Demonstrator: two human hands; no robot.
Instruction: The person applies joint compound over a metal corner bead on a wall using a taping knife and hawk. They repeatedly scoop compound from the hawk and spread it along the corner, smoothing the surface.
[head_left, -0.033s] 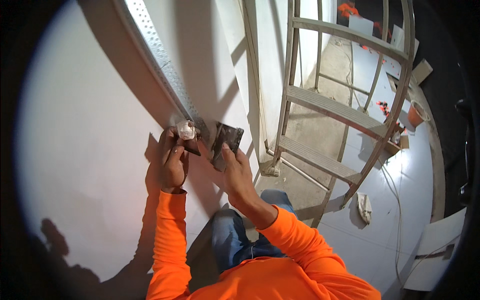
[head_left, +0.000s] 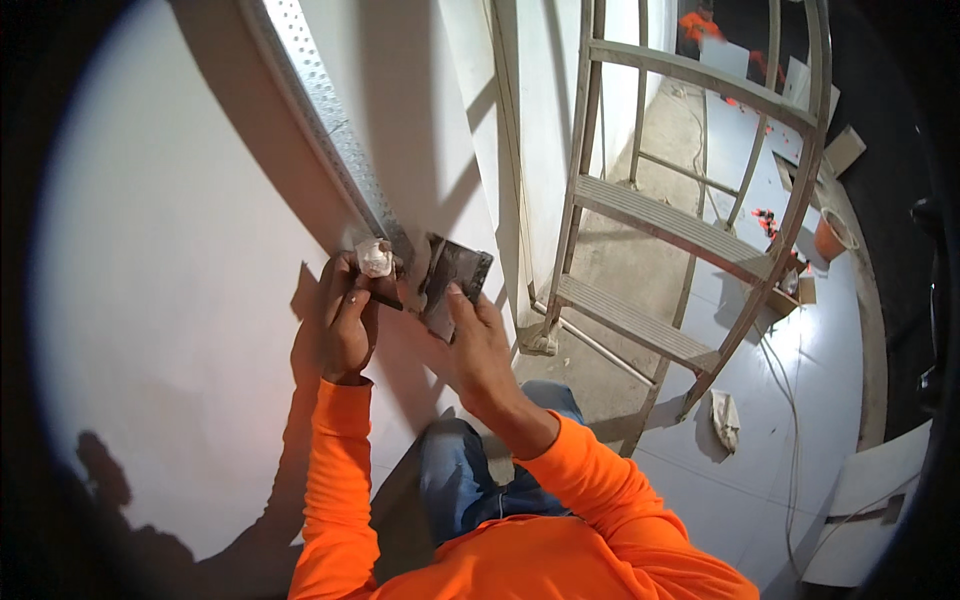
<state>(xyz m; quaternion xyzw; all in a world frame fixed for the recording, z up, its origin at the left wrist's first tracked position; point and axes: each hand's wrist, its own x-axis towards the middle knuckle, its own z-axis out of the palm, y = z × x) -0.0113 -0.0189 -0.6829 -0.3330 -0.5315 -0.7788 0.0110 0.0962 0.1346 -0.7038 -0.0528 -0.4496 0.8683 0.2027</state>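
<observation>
Head view: right hand (head_left: 483,350) grips dark flat blade (head_left: 462,266).

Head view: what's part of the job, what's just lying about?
Likely part of the job:
- dark blade, in right hand
- dark piece, in left hand
- white lump, at left hand
- metal strip, beside the hands

Apparently just about, untouched:
- ladder, standing
- cloth
- bucket
- box
</observation>
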